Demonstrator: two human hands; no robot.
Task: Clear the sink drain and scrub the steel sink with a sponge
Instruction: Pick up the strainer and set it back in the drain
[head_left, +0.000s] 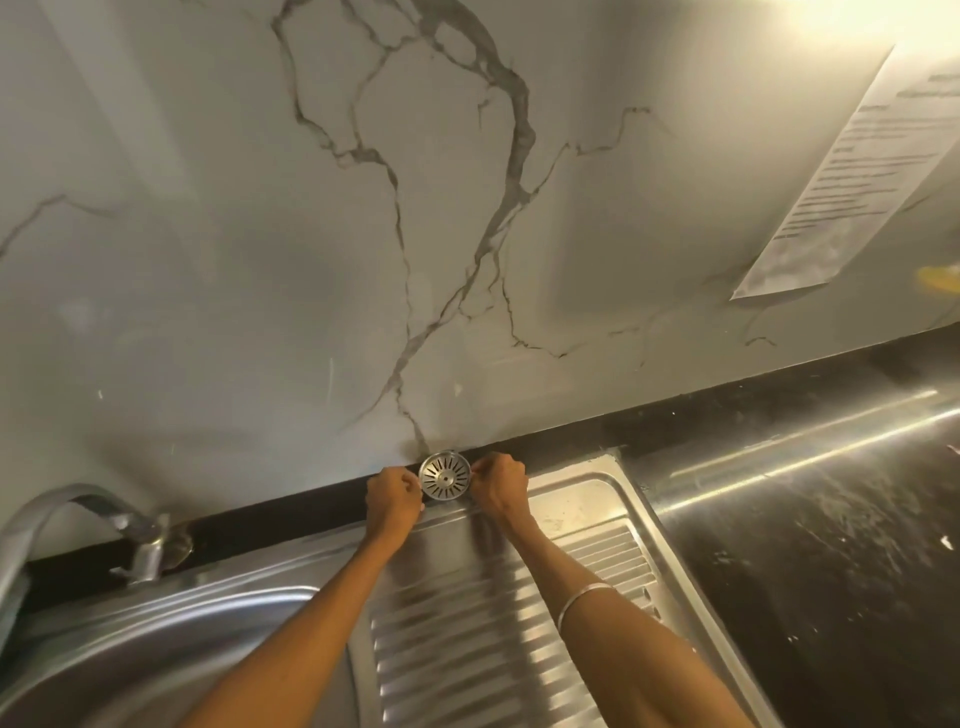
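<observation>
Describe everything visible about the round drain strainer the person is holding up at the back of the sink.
The drain strainer is a round disc of shiny metal with slots radiating from a small central knob. It stands upright on edge, face toward the camera, at the back of the ribbed drainboard, against the dark strip below the marble-look wall. The left hand and right hand pinch its opposite edges. No debris is visible on it.

Your two bare arms reach forward together; your left hand (393, 500) and right hand (500, 486) sit level, close apart, fingers pinched inward, facing each other.
</observation>
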